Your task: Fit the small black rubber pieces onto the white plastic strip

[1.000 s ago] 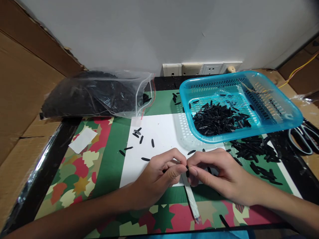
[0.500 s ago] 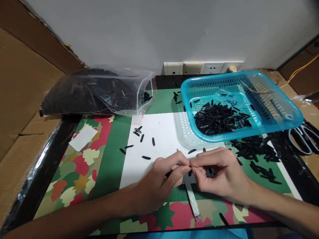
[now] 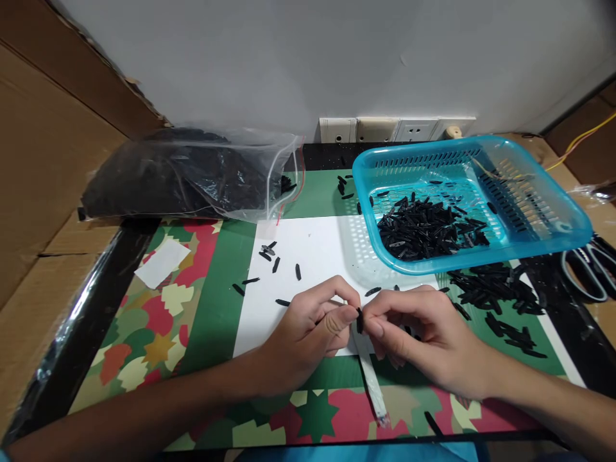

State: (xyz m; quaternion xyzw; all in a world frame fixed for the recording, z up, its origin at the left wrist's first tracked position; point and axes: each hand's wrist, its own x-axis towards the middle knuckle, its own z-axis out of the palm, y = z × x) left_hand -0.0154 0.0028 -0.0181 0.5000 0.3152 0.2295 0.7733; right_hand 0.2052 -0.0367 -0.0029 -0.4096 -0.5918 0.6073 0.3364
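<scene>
My left hand (image 3: pixel 320 324) pinches a small black piece (image 3: pixel 359 320) between thumb and forefinger, above the front edge of a white sheet (image 3: pixel 317 240). Close against its right side, my right hand (image 3: pixel 418 330) has its thumb and forefinger pressed together at the same piece. Beneath the hands lies a narrow white strip (image 3: pixel 373 385), pointing toward the front edge. Loose black pieces (image 3: pixel 298 272) are scattered on the sheet. Many more are heaped in a blue basket (image 3: pixel 462 263) at the back right.
A clear zip bag (image 3: pixel 183 176) full of black material lies at the back left. A white paper scrap (image 3: pixel 162 264) rests on the patterned cover. Right of the hands is a pile of black pieces (image 3: pixel 500 289), with scissors (image 3: pixel 584 273) beyond. Wall sockets (image 3: pixel 375 130) are behind.
The black piece now shows upright between my fingertips, where it was mostly hidden. My right thumb has shifted and my left fingers have moved slightly left. The view has moved a little.
</scene>
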